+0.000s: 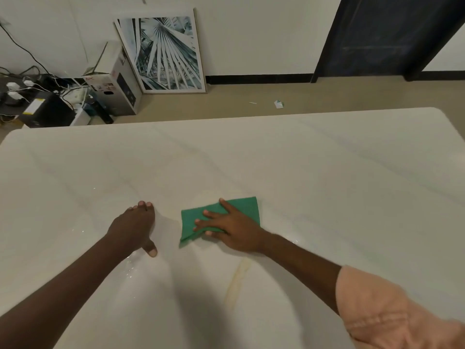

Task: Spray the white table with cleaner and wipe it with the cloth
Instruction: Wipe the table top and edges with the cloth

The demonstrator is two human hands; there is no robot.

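The white table (302,167) fills most of the view. A folded green cloth (195,220) lies flat on it near the middle. My right hand (231,227) presses down on the cloth with its fingers spread and pointing left. My left hand (134,227) rests flat on the bare tabletop just left of the cloth, fingers together, thumb out, holding nothing. Small wet droplets glisten on the surface near my left wrist. No spray bottle is in view.
A yellowish streak (237,280) marks the table near the front. Beyond the far edge, on the floor, a framed palm-leaf picture (163,51) leans on the wall beside a white box (114,79) and a tangle of cables and chargers (37,96). A dark doorway (392,34) stands at the back right.
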